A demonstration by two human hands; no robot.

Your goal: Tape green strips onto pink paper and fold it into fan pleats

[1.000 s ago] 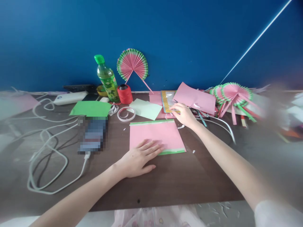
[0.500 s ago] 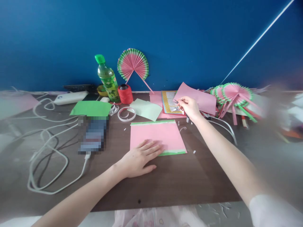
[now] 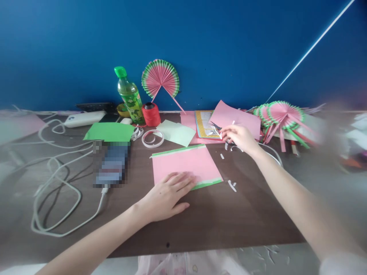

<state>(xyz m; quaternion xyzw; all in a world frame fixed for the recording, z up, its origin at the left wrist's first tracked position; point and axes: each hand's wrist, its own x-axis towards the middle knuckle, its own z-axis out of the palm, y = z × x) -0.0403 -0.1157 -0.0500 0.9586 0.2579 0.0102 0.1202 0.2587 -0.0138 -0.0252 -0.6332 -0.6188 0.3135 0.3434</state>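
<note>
My left hand (image 3: 173, 194) lies flat, fingers spread, on a pink sheet of paper (image 3: 177, 160) with green edges at top and bottom. A pale strip runs along each green edge. My right hand (image 3: 241, 138) is beyond the sheet's far right corner, fingers curled together. At its fingertips are white paper scraps (image 3: 217, 131) and the dark tips of a tool that looks like scissors (image 3: 215, 125). Whether the fingers hold any of these I cannot make out. More white strips (image 3: 232, 185) lie right of the sheet.
Behind are a tape roll (image 3: 153, 138), pale green paper (image 3: 176, 133), red thread spool (image 3: 151, 114), green bottle (image 3: 130, 97) and folded paper fan (image 3: 160, 78). More fans (image 3: 283, 114) lie right. A phone (image 3: 113, 164), white cable (image 3: 80, 196) and green paper (image 3: 110, 131) are left.
My right hand has moved right and slightly toward me. The pink sheet has turned a little counter-clockwise under my left hand. More white scraps show on the table to its right.
</note>
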